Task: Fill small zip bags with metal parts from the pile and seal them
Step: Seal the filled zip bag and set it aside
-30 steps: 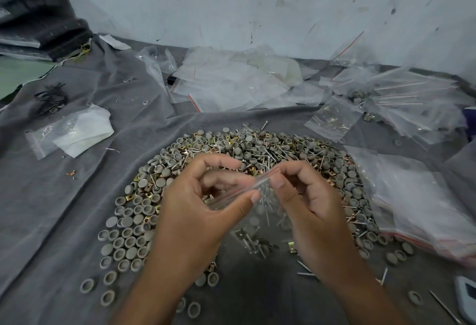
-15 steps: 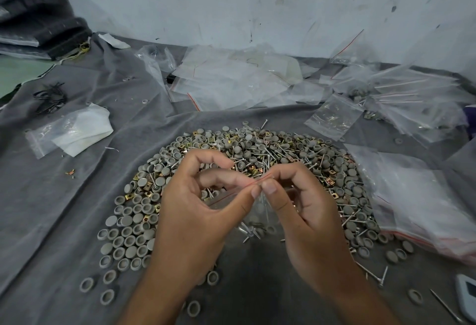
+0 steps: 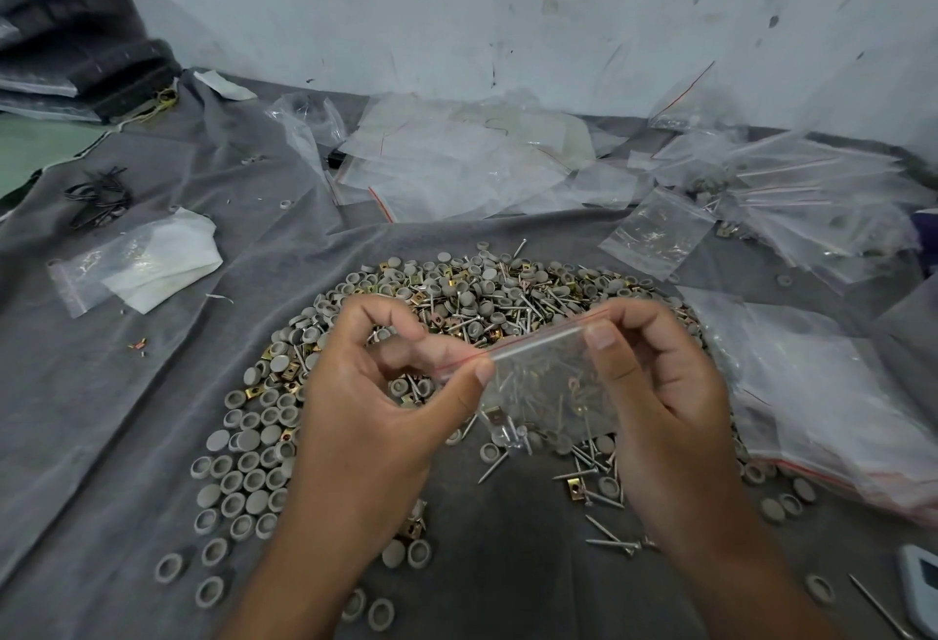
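Hanging above the pile of metal parts (image 3: 457,299), a small zip bag (image 3: 545,385) holding nails is being pinched along its red-lined top by the left hand (image 3: 375,411) and right hand (image 3: 660,401), over grey cloth (image 3: 127,411).

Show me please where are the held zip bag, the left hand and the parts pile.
zip bag (image 3: 545,375): head view, middle of its clear front.
left hand (image 3: 370,416): head view, back of the hand.
parts pile (image 3: 487,289): head view, far middle of the heap.
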Available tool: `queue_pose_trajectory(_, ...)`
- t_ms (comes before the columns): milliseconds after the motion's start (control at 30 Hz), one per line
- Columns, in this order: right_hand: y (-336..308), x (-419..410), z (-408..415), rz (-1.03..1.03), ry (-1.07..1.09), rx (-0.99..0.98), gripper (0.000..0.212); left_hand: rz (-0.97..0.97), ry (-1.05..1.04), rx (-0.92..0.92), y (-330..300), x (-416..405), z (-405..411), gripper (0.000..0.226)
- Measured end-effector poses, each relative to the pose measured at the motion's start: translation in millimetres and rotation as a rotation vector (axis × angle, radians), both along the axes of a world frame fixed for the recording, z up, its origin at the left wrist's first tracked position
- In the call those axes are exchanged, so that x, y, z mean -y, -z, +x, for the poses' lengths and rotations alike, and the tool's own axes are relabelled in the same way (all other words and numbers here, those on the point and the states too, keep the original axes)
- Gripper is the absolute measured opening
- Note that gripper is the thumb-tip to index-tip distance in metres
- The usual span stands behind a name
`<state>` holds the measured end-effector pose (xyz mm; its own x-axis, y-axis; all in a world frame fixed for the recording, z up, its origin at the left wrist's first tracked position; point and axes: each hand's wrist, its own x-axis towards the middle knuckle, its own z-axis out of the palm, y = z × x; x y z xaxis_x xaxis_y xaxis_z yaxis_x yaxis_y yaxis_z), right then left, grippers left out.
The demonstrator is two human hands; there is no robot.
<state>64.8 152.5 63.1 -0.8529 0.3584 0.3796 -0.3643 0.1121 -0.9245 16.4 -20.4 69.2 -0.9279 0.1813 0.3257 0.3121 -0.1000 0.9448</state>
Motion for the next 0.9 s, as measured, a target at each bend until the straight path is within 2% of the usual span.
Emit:
queue_pose_trajectory(333, 1, -2, -2, -0.035, 0.018, 0.019, 0.014, 0.011, -0.049, -0.001, -1, 0, 1, 0.048)
queue_pose_trajectory(533, -4, -2, 3, -0.005, -0.14, 0.077, 0.017, -0.018, -0.079, -0.042, 2, 2, 0, 0.051)
queue_pose_trajectory(600, -6, -1, 4, 0.035, -0.169, 0.068, 0.022, -0.023, -0.039, -0.059, 4, 1, 0, 0.045)
queue_pose_trajectory(733, -13, -3, 5, 0.214, -0.095, 0.042, 0.021, -0.043, -0.014, -0.084, 7, -4, 1, 0.039)
queue_pose_trajectory(900, -49, -49, -29, 0.285, -0.061, 0.091, 0.021, -0.119, -0.061, -0.105, 10, -1, -4, 0.065)
